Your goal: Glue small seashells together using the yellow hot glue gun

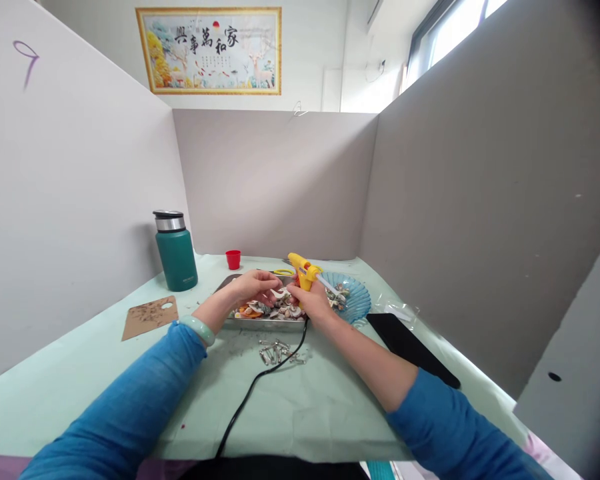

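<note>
I have both arms reaching forward across the desk (340,400), with the hands close together over its far middle. The right hand (313,300) has its grip wrapped round the handle of the yellow glue gun (305,268); a pale stick (327,283) juts from the gun toward the near right. The left hand (256,287) is just beside it on the left, fingers curled and fingertips close to the thumb. At this distance I cannot tell whether that grip has anything pinched in it. A pale green bracelet (199,329) sits on that wrist.

Below the hands I see the metal tray (270,325), heaped with shells (283,308), some of them orange. Just right of it is the blue plate (363,300), with more small pieces on its left part. On the near side of the tray lies a loose pile of silver pins (275,352), and past them the black cord (260,375) curves to the near edge.

Over to the left I have a brown card (147,319) scattered with dark bits, and beyond it an upright green bottle (177,257). The red cup (233,260) stands at the far side. To the right lie a black board (413,347) and, near its far end, some clear plastic (403,310).
</note>
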Available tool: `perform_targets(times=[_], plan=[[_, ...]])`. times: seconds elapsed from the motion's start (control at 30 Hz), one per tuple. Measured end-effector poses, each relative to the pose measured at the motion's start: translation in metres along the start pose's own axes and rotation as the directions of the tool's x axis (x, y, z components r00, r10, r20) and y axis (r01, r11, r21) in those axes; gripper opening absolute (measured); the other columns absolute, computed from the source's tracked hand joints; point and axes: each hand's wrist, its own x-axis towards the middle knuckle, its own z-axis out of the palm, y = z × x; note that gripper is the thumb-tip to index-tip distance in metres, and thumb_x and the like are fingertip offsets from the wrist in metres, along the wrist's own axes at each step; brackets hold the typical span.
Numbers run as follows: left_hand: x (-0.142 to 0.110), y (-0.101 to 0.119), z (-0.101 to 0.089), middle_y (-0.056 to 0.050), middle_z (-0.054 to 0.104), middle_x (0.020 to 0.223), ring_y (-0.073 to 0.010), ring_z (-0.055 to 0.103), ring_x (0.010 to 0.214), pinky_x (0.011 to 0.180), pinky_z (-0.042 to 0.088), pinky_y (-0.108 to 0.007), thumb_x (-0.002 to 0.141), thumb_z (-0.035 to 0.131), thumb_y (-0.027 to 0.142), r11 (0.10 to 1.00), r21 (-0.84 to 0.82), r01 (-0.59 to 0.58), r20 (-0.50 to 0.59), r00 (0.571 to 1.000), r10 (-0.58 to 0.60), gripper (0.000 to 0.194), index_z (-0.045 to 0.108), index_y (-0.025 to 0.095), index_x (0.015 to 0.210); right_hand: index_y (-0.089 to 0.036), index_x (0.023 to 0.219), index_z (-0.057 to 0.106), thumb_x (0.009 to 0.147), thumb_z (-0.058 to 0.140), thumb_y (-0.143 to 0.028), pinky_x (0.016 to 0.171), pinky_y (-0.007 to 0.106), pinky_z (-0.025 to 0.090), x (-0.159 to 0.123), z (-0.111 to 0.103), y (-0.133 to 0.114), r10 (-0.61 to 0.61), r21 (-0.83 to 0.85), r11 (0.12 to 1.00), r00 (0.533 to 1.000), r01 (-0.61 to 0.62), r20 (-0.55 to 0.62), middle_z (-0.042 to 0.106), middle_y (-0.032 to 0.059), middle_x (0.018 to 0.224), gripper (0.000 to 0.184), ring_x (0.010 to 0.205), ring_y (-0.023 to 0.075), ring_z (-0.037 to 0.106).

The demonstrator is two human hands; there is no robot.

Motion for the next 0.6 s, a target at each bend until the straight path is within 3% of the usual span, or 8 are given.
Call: perform_targets(times=[0.07,0.13,0.27,0.33,0.43,0.6], plan=[[0.003,-0.003,-0.002,-0.007,0.065,0.087,-0.0141,0.060,0.064,0.060,0.051,-0.029,0.070,0.067,0.034,0.985,0.171,-0.026,-0.049,0.998,0.035,0.027,0.061,0.014,0.086,-0.020,0.089,0.051,0.061,0.065,-0.027,0.045,0.022,0.037,0.000,0.001,0.000,-0.007,0.019,1.000,0.999,0.008,-0.054,0.052,-0.0062,0.064,0.032,0.046,0.0081,0.047],[0.006,-0.007,-0.002,-0.006,0.067,0.083,-0.0152,0.059,0.064,0.059,0.049,-0.027,0.070,0.065,0.029,0.902,0.427,-0.056,-0.079,0.992,0.099,0.020,0.064,0.016,0.085,-0.019,0.089,0.051,0.061,0.065,-0.026,0.045,0.021,0.037,0.000,0.001,-0.001,-0.011,0.026,1.000,0.996,0.013,-0.089,0.053,-0.0061,0.064,0.032,0.046,0.0077,0.047],[0.007,-0.014,0.003,-0.005,0.070,0.084,-0.0195,0.061,0.077,0.070,0.044,-0.026,0.069,0.060,0.021,0.539,0.836,-0.101,-0.005,0.981,0.192,0.015,0.070,0.020,0.079,-0.019,0.092,0.051,0.062,0.063,-0.025,0.045,0.020,0.037,0.000,0.001,0.000,-0.003,0.028,1.000,0.999,0.005,-0.047,0.053,-0.0061,0.066,0.033,0.046,0.0067,0.048],[0.007,-0.016,0.006,-0.005,0.071,0.085,-0.0208,0.062,0.081,0.073,0.043,-0.026,0.070,0.057,0.021,0.379,0.923,-0.066,0.004,0.987,0.163,0.018,0.072,0.021,0.080,-0.019,0.091,0.050,0.062,0.063,-0.025,0.044,0.020,0.037,0.000,0.001,-0.001,0.000,0.024,1.000,1.000,0.001,-0.030,0.052,-0.0064,0.064,0.032,0.045,0.0066,0.047],[0.007,-0.017,0.011,-0.006,0.071,0.088,-0.0218,0.062,0.084,0.073,0.043,-0.027,0.071,0.055,0.022,0.208,0.978,0.016,-0.034,0.996,0.086,0.022,0.073,0.023,0.083,-0.019,0.089,0.050,0.062,0.064,-0.025,0.044,0.020,0.037,-0.001,0.002,-0.002,-0.003,0.015,1.000,0.999,0.004,-0.032,0.051,-0.0072,0.061,0.031,0.044,0.0070,0.047],[0.006,-0.010,0.020,-0.007,0.071,0.089,-0.0234,0.063,0.088,0.074,0.045,-0.029,0.071,0.054,0.024,0.070,0.997,0.030,-0.032,0.999,0.025,0.023,0.073,0.024,0.085,-0.019,0.087,0.050,0.062,0.064,-0.025,0.043,0.020,0.038,-0.002,0.002,-0.005,0.001,-0.009,1.000,0.999,-0.002,-0.043,0.052,-0.0076,0.059,0.029,0.043,0.0072,0.047]])
